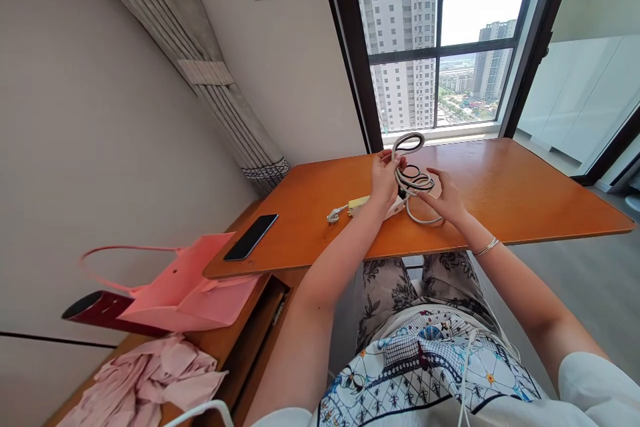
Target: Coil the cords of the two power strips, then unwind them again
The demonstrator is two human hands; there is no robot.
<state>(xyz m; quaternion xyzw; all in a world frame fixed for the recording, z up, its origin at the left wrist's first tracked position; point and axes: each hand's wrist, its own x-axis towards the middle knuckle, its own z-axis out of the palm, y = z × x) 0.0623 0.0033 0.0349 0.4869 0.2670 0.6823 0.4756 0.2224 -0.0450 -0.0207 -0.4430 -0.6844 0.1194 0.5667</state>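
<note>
My left hand (386, 175) is closed round a looped white-and-black cable (419, 181), held above the wooden table. One loop stands up over the fingers and more coils hang to the right. At the right of these coils, my right hand (447, 196) has its fingers apart, its fingertips close to the lower loop; whether they touch it is hard to tell. Partly hidden behind my left forearm lies a white power strip (395, 207) with a yellow part at its left. A white plug (334, 215) rests on the table to the left of it.
A black phone (251, 237) lies on the left part of the table (540, 193). Beyond the left edge are a pink bag (195, 287), a dark red cylinder (107, 310) and crumpled pink cloth (145, 373) on a lower cabinet. A window stands behind the table.
</note>
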